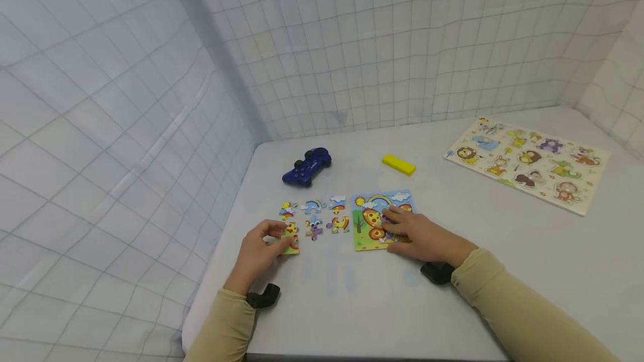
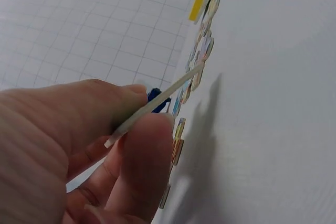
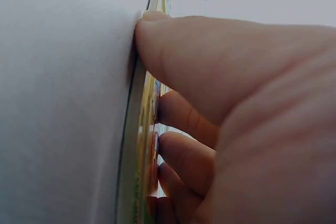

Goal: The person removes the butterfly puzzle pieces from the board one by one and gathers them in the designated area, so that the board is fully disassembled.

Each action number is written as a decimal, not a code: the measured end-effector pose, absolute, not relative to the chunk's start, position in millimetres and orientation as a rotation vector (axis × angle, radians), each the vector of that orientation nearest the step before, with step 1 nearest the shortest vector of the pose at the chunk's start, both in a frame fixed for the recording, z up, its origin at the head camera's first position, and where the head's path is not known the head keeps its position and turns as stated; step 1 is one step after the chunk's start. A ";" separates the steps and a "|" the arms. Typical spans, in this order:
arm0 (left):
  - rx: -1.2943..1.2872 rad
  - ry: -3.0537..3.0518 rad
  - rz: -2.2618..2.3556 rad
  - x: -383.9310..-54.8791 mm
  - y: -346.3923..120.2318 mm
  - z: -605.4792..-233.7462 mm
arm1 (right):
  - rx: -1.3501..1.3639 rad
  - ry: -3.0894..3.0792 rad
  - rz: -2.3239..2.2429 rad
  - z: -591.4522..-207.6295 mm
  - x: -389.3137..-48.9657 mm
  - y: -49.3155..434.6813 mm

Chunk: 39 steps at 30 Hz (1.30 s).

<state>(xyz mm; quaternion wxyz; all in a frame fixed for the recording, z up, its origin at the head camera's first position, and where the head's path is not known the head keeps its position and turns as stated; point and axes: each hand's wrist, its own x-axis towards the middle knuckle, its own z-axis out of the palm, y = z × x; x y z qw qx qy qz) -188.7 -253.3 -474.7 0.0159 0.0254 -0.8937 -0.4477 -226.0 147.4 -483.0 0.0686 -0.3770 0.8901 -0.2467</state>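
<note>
Between thumb and fingers, my left hand (image 1: 258,251) pinches a jigsaw piece (image 2: 181,82), seen nearly edge-on and raised off the table in the left wrist view. Several loose jigsaw pieces (image 1: 313,227) with rainbow and purple parts lie just beyond and right of this hand. My right hand (image 1: 425,234) rests on the right part of a square butterfly puzzle board (image 1: 363,234). Its fingers (image 3: 181,153) lie spread on the picture face, and the thumb touches the near edge. The hand hides part of the butterfly.
A blue game controller (image 1: 308,166) lies behind the loose pieces. Right of it is a yellow block (image 1: 398,164). A large wooden animal puzzle board (image 1: 533,163) lies at the far right. Grid-patterned cloth walls (image 1: 327,49) enclose the white table (image 1: 322,306) at back and left.
</note>
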 end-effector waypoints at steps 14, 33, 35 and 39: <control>0.085 -2.949 -1.154 -187.4 -261.1 -470.4 | -1.134 2.671 -0.771 -485.0 -228.8 149.5; 0.107 -3.025 -1.151 -184.5 -266.8 -468.2 | -1.110 2.648 -0.797 -485.0 -226.3 148.3; 0.102 -3.025 -1.181 -184.0 -266.3 -467.9 | -1.110 2.650 -0.790 -485.0 -226.2 148.4; 0.111 -3.025 -1.178 -183.5 -264.9 -467.8 | -1.113 2.654 -0.778 -485.0 -226.0 148.4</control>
